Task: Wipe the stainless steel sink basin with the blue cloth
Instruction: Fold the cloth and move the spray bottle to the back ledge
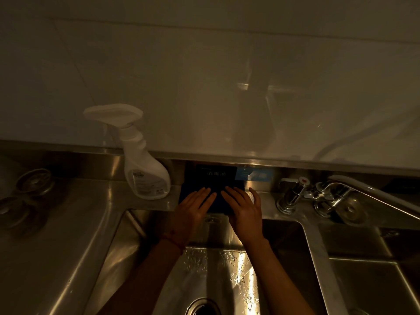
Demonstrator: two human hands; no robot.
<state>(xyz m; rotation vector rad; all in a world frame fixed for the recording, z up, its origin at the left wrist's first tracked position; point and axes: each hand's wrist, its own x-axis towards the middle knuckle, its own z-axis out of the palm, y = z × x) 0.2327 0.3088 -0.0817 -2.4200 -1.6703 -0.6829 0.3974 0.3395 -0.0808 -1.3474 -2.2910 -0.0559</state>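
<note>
**Fingers flat on the cloth at the back ledge**

Fingers (205, 194) of both hands are lying straight and slightly spread, pressing down rather than gripping. The left hand (193, 209) and the right hand (244, 208) are resting side by side on the blue cloth (218, 194), which is sitting on the back rim of the sink basin (227, 269), against the splashback, not yet down in the wet bowl.

Risk, as a judgement: with flat palms and no grip, the cloth may be sliding off the rim and dropping towards the drain (203, 306) when pulled forward. The lighting is dim, so missed patches would be hard to spot.

Just left of the cloth a white spray bottle (145, 171) is standing on the same back ledge, close enough that a sideways sweep could be knocking it over. The tap (329, 189) is sitting at the back right, its spout reaching right, crowding a wipe along that edge. Round metal strainers (34, 181) are lying at the far left of the bench.
</note>
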